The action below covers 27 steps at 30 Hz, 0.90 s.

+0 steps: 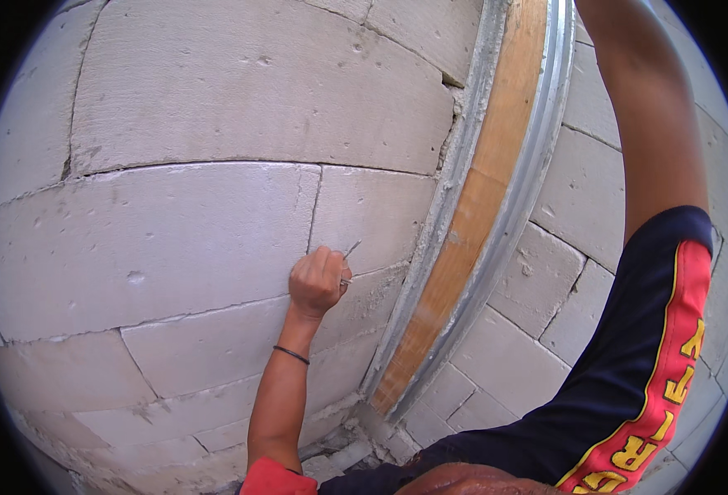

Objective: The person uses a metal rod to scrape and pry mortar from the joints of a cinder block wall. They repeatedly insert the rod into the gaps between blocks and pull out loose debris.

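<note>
Thin metal pins [352,248] sit clenched in the left grip [319,280] near frame centre; the right grip is unseen, beyond the upper right.

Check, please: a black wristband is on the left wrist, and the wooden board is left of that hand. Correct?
Not quite: in the head view, the wooden board runs to the right of the left hand. The black wristband is as you say.
</note>
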Each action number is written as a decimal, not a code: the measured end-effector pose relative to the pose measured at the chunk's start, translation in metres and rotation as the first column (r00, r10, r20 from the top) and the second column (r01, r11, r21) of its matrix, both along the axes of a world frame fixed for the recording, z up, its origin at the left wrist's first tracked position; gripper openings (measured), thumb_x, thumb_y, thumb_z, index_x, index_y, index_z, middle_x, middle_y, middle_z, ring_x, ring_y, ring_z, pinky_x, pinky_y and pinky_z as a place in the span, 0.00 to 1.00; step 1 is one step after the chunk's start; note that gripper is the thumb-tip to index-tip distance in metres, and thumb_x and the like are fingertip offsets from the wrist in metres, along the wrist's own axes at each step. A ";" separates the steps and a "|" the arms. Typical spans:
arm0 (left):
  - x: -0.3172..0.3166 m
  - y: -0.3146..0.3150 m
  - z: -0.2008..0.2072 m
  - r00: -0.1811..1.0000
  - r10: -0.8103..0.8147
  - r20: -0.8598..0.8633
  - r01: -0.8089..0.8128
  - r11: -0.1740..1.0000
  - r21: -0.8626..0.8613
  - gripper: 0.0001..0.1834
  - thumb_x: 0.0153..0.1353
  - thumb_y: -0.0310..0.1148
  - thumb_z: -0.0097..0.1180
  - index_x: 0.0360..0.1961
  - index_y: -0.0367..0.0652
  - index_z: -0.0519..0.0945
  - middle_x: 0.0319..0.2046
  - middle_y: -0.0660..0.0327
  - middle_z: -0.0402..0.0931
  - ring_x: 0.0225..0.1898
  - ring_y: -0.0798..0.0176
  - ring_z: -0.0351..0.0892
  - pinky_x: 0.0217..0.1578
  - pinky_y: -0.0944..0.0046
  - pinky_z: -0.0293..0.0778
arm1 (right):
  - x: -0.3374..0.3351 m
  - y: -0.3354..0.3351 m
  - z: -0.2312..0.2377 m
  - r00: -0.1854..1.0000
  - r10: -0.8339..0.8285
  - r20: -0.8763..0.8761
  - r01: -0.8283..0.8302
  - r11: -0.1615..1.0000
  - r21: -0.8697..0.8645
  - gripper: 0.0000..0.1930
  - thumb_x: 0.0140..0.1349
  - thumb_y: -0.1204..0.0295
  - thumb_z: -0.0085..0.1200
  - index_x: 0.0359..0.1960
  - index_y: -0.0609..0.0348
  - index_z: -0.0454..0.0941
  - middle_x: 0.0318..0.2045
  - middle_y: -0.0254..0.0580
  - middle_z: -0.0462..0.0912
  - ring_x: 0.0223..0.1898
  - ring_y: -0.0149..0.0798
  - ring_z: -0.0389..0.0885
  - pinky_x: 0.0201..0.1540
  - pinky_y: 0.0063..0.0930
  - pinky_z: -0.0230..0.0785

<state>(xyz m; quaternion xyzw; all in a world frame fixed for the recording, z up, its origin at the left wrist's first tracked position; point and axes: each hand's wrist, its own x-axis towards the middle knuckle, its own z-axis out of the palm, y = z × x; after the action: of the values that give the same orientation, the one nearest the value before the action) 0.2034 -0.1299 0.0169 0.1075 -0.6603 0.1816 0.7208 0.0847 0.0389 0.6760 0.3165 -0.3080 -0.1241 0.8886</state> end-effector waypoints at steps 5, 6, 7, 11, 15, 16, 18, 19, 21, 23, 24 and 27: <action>0.001 0.001 0.004 0.999 0.051 -0.010 -0.051 0.998 -0.032 0.06 0.50 0.29 0.55 0.22 0.43 0.69 0.20 0.60 0.64 0.17 0.58 0.68 0.19 0.60 0.67 | -0.027 0.021 -0.005 1.000 0.024 0.016 -0.024 0.999 0.025 0.06 0.53 0.69 0.53 0.29 0.55 0.81 0.29 0.44 0.81 0.35 0.48 0.81 0.37 0.43 0.74; 0.000 0.002 0.004 0.999 0.050 -0.005 -0.050 0.998 -0.030 0.06 0.50 0.29 0.55 0.22 0.43 0.69 0.20 0.60 0.64 0.17 0.58 0.68 0.19 0.60 0.67 | -0.035 0.029 -0.007 0.999 0.028 0.021 -0.029 0.999 0.026 0.07 0.53 0.69 0.53 0.30 0.55 0.81 0.29 0.44 0.81 0.36 0.49 0.81 0.37 0.43 0.74; 0.000 0.002 0.004 0.999 0.051 -0.002 -0.051 0.998 -0.029 0.06 0.49 0.29 0.55 0.22 0.43 0.69 0.20 0.59 0.64 0.17 0.58 0.69 0.19 0.60 0.67 | -0.041 0.036 -0.008 0.999 0.034 0.026 -0.035 0.999 0.029 0.07 0.54 0.69 0.53 0.30 0.55 0.81 0.30 0.44 0.81 0.36 0.49 0.81 0.38 0.43 0.74; 0.003 0.001 0.003 0.999 0.046 0.004 -0.046 0.999 -0.026 0.06 0.49 0.29 0.55 0.22 0.44 0.69 0.20 0.59 0.64 0.18 0.58 0.69 0.19 0.60 0.67 | -0.072 0.064 -0.021 0.996 0.067 0.058 -0.069 0.997 0.027 0.08 0.54 0.69 0.52 0.31 0.56 0.81 0.31 0.46 0.81 0.37 0.50 0.82 0.38 0.43 0.74; -0.005 0.005 0.005 0.999 0.040 0.007 -0.040 0.999 -0.017 0.07 0.49 0.29 0.55 0.22 0.44 0.69 0.20 0.59 0.64 0.18 0.58 0.69 0.19 0.60 0.66 | -0.096 0.087 -0.027 0.990 0.072 0.119 -0.074 0.997 0.013 0.09 0.55 0.69 0.52 0.33 0.57 0.81 0.33 0.48 0.81 0.38 0.51 0.82 0.39 0.44 0.74; -0.003 0.003 0.004 0.999 0.043 0.009 -0.042 0.999 -0.019 0.07 0.48 0.29 0.56 0.22 0.44 0.69 0.20 0.59 0.64 0.18 0.57 0.69 0.19 0.59 0.66 | -0.101 0.087 -0.031 0.988 0.082 0.129 -0.084 0.996 0.011 0.09 0.55 0.69 0.51 0.33 0.57 0.81 0.33 0.49 0.81 0.38 0.51 0.82 0.39 0.44 0.74; 0.000 0.003 0.002 0.998 0.053 0.014 -0.053 0.998 -0.018 0.07 0.48 0.29 0.56 0.23 0.44 0.69 0.20 0.59 0.64 0.18 0.57 0.69 0.19 0.59 0.66 | -0.107 0.083 -0.032 0.984 0.100 0.147 -0.102 0.995 0.010 0.09 0.55 0.69 0.51 0.34 0.58 0.81 0.34 0.50 0.82 0.39 0.52 0.82 0.40 0.44 0.74; 0.000 0.003 0.002 0.998 0.061 0.019 -0.061 0.998 -0.016 0.07 0.48 0.29 0.56 0.23 0.44 0.69 0.20 0.59 0.64 0.18 0.57 0.69 0.19 0.59 0.66 | -0.109 0.083 -0.031 0.981 0.107 0.164 -0.110 0.994 0.007 0.09 0.56 0.69 0.51 0.34 0.58 0.81 0.34 0.50 0.82 0.39 0.52 0.82 0.40 0.44 0.74; 0.001 0.003 0.002 0.997 0.073 0.024 -0.073 0.997 -0.016 0.07 0.48 0.29 0.56 0.23 0.44 0.69 0.20 0.59 0.64 0.18 0.57 0.69 0.19 0.58 0.66 | -0.114 0.082 -0.031 0.974 0.124 0.192 -0.128 0.992 0.004 0.10 0.56 0.69 0.51 0.35 0.58 0.81 0.35 0.51 0.82 0.40 0.53 0.82 0.40 0.45 0.75; 0.000 0.001 0.001 0.997 0.080 0.023 -0.080 0.997 -0.017 0.06 0.48 0.29 0.56 0.23 0.44 0.70 0.21 0.59 0.64 0.18 0.57 0.69 0.19 0.58 0.66 | -0.123 0.082 -0.036 0.960 0.143 0.242 -0.148 0.989 0.000 0.10 0.56 0.69 0.50 0.36 0.59 0.81 0.36 0.52 0.82 0.40 0.53 0.82 0.41 0.45 0.75; 0.001 0.001 0.001 0.995 0.095 0.021 -0.094 0.995 -0.022 0.06 0.49 0.28 0.56 0.23 0.44 0.70 0.21 0.59 0.65 0.18 0.57 0.69 0.20 0.58 0.66 | -0.127 0.082 -0.038 0.946 0.171 0.274 -0.175 0.984 -0.009 0.11 0.56 0.69 0.50 0.36 0.59 0.81 0.36 0.52 0.82 0.41 0.53 0.82 0.41 0.45 0.75; -0.007 0.002 0.000 0.993 0.121 0.006 -0.121 0.992 -0.029 0.05 0.49 0.28 0.55 0.25 0.43 0.72 0.22 0.58 0.66 0.18 0.56 0.70 0.20 0.58 0.66 | -0.146 0.082 -0.054 0.881 0.244 0.405 -0.243 0.968 -0.056 0.11 0.57 0.69 0.50 0.37 0.60 0.81 0.37 0.54 0.82 0.42 0.54 0.82 0.41 0.45 0.75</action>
<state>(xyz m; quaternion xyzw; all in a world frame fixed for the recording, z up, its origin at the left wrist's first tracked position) 0.1967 -0.1283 0.0165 0.1364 -0.6525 0.2348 0.7075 -0.0618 0.1205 0.6222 0.3699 -0.4448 0.0579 0.8136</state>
